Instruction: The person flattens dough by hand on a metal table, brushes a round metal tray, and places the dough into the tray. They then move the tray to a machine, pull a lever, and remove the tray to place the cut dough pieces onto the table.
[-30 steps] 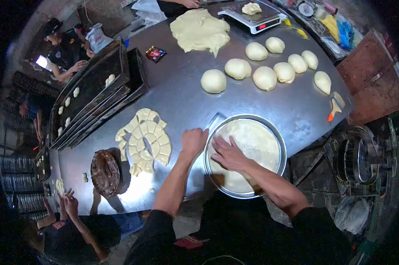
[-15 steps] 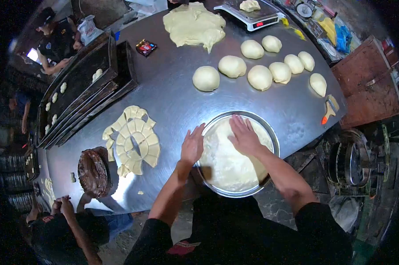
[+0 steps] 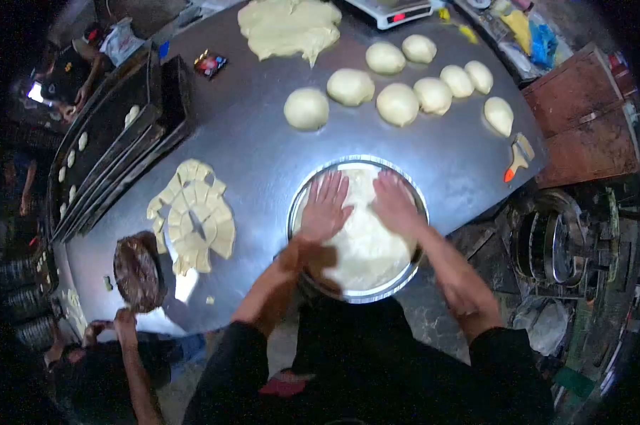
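Note:
Both palms lie flat on a sheet of pale dough (image 3: 366, 248) that fills a round metal pan (image 3: 366, 296) at the table's near edge. My left hand (image 3: 325, 209) presses the upper left of the dough, fingers stretched out. On the upper right rests my right hand (image 3: 396, 203), its fingers extended and pointing away from me. Neither hand grips anything. Beyond the pan, several smooth dough balls (image 3: 398, 105) sit on the metal table (image 3: 256, 134).
Cut dough pieces (image 3: 196, 219) lie left, beside a bowl of brown filling (image 3: 137, 273) where a co-worker's hand (image 3: 125, 322) reaches. Stacked dark trays (image 3: 132, 152) stand farther left. A dough slab (image 3: 288, 28), a digital scale (image 3: 391, 10) and a brush (image 3: 520, 156) are also on the table.
My left hand has moved from the pan's left rim onto the dough. The right hand stays on the dough. The view has shifted, and the co-worker's hand has come up to the brown filling.

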Available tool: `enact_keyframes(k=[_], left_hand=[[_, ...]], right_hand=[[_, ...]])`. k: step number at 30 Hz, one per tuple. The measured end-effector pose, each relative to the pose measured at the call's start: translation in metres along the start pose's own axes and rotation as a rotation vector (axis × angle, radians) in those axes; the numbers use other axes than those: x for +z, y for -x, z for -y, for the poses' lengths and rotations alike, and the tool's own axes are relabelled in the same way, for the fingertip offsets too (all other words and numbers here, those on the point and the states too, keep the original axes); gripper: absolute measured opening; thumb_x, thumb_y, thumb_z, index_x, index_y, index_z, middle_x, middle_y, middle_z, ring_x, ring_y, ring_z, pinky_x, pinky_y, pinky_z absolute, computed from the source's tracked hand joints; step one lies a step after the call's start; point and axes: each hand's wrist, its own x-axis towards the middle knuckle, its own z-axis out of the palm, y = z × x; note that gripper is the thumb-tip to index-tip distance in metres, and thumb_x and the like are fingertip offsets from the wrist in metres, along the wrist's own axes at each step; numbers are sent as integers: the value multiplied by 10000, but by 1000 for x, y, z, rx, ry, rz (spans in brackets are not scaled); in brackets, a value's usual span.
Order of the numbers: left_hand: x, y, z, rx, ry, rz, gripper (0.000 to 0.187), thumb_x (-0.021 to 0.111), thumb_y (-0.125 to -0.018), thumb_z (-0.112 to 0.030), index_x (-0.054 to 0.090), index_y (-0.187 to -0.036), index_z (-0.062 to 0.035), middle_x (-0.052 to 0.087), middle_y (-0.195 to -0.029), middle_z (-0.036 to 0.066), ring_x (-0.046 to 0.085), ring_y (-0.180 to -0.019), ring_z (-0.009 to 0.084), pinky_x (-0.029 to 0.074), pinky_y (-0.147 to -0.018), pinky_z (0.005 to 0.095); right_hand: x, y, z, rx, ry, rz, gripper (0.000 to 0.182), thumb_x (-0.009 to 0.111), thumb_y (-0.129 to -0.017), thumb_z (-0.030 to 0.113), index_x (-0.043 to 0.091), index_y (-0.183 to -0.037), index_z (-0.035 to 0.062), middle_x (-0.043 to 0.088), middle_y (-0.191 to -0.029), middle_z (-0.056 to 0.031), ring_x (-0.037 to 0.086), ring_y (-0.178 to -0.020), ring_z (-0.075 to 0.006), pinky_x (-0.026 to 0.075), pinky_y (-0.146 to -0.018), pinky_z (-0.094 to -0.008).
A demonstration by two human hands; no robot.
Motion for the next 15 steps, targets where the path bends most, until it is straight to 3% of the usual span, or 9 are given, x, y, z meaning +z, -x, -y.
enact_keyframes(k=[1,3,4,5,7,10,13,14,15], left_hand=[[-8,-2,-3,-13,-4,14,618,437,-939,-374,337,-1398,27,298,-1476,221,257,-1386,345,165,-1127,522],[-28,-16,-24,-148,-125,240,605,412,-955,-320,275,-1416,46,251,-1499,212,186,-1415,333,88,-1150,516],[-16,-12,-32,-69,-31,119,589,403,-950,-300,289,-1407,53,262,-1493,220,188,-1414,336,80,-1151,522],[-7,-10,-46,57,65,156,603,395,-958,-328,280,-1416,47,234,-1503,225,168,-1420,335,72,-1154,515],[-3,14,-75,276,276,203,631,408,-961,-349,255,-1428,47,197,-1514,229,136,-1431,318,54,-1162,493],[-11,16,-100,134,210,300,646,402,-973,-384,225,-1454,8,169,-1531,200,109,-1439,285,30,-1170,457],[-14,-10,-68,210,337,370,644,394,-975,-413,226,-1467,-32,176,-1539,164,116,-1439,265,46,-1174,413],[-34,-10,-49,-69,932,404,601,461,-967,-349,271,-1460,-63,193,-1539,144,162,-1428,276,136,-1166,378],[-31,3,-39,-315,1268,106,545,521,-946,-260,349,-1424,-63,306,-1481,184,230,-1398,326,224,-1143,388]], right_hand=[[-12,-6,2,147,-170,127,544,489,-936,334,408,-1360,3,408,-1406,-208,375,-1320,-317,270,-1100,-427],[-53,28,4,314,-811,-152,508,512,-930,318,447,-1344,30,470,-1356,-202,426,-1288,-299,307,-1081,-359],[-56,37,-8,238,-597,-287,520,490,-937,285,397,-1379,28,433,-1386,-214,370,-1324,-343,257,-1106,-418],[-41,44,-12,238,-601,-279,520,490,-937,285,397,-1379,28,433,-1386,-214,370,-1324,-343,257,-1106,-418],[5,61,-24,304,-180,-379,510,444,-948,227,343,-1406,26,405,-1401,-231,318,-1339,-408,200,-1114,-493],[4,69,-25,245,-219,-324,540,447,-932,199,298,-1416,12,377,-1410,-250,276,-1347,-446,161,-1115,-540],[-12,54,-3,243,-182,-319,552,490,-905,193,320,-1396,8,357,-1419,-245,286,-1344,-432,154,-1110,-571],[-19,55,23,271,23,-307,564,503,-899,212,325,-1398,16,338,-1432,-240,279,-1351,-420,142,-1103,-593],[-22,56,46,310,233,-284,577,516,-894,231,330,-1401,25,320,-1444,-235,271,-1358,-409,130,-1096,-615]])
